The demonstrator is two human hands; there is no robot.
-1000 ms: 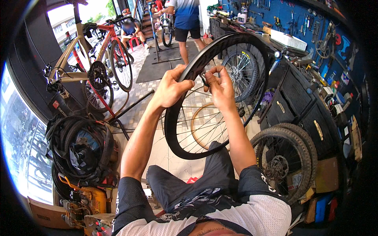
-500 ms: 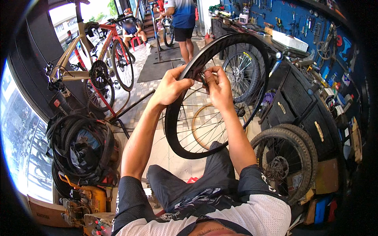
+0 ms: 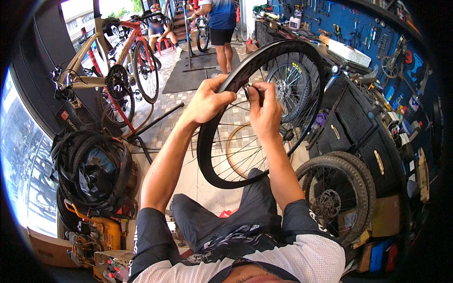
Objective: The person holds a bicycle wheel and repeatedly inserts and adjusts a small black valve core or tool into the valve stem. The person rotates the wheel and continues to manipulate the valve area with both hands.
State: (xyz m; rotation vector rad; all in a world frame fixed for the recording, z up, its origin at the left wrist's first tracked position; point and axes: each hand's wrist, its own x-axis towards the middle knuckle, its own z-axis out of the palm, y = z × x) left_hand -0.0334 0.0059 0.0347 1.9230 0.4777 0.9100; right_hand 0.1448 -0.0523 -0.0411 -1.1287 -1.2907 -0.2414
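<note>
A black deep-rimmed bicycle wheel point(image 3: 205, 158) stands tilted in front of me, its spokes running to a dark hub point(image 3: 287, 135). My left hand point(image 3: 207, 101) is closed round the rim at its upper left, thumb on the inner side. Just inside the rim, level with the left thumb, my right hand point(image 3: 265, 106) has thumb and forefinger pinched together. A small dark piece shows at those fingertips, too small to name; whether it is attached to the rim I cannot tell.
Two worn tyred wheels point(image 3: 330, 188) lean at my right by black drawers point(image 3: 363, 137). A workbench with a white basket point(image 3: 349, 53) runs under a blue tool wall. Left are bicycles point(image 3: 120, 75), bundled tyres point(image 3: 92, 165) and a yellow machine point(image 3: 109, 231). A person point(image 3: 222, 28) stands ahead.
My right hand has drawn slightly to the right, away from the rim, with its thumb and forefinger still pinched. The left hand keeps its grip on the wheel.
</note>
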